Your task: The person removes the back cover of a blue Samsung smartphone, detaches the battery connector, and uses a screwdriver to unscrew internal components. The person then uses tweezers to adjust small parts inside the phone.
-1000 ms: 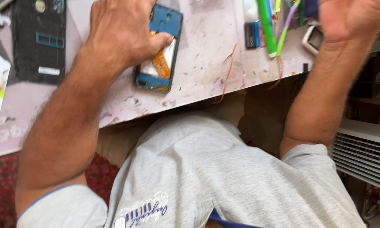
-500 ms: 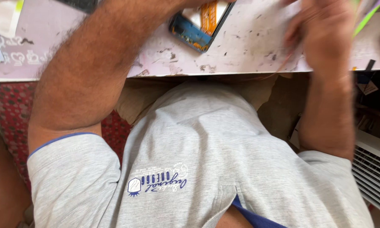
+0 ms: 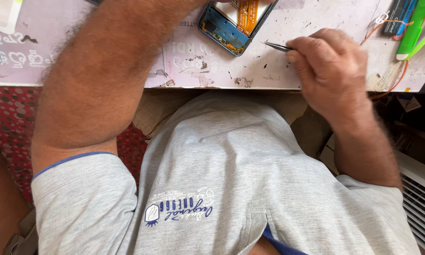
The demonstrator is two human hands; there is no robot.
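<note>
Your right hand (image 3: 333,71) has its grip closed on thin metal tweezers (image 3: 276,46), tips pointing at the opened blue phone (image 3: 229,29) lying just beside them on the scuffed surface (image 3: 278,66). Your left hand is out of view above; only its forearm (image 3: 108,80) shows.

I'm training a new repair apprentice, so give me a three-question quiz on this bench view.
1. True or false: the right hand holds metal tweezers.
2. The opened phone lies: A) on the worktable, B) on the person's lap, C) on the floor.
3. Fill in: the tweezers' tip points toward the ____.

Key: 1 true; 2 A; 3 opened phone. The left hand is out of view; only its forearm shows.
</note>
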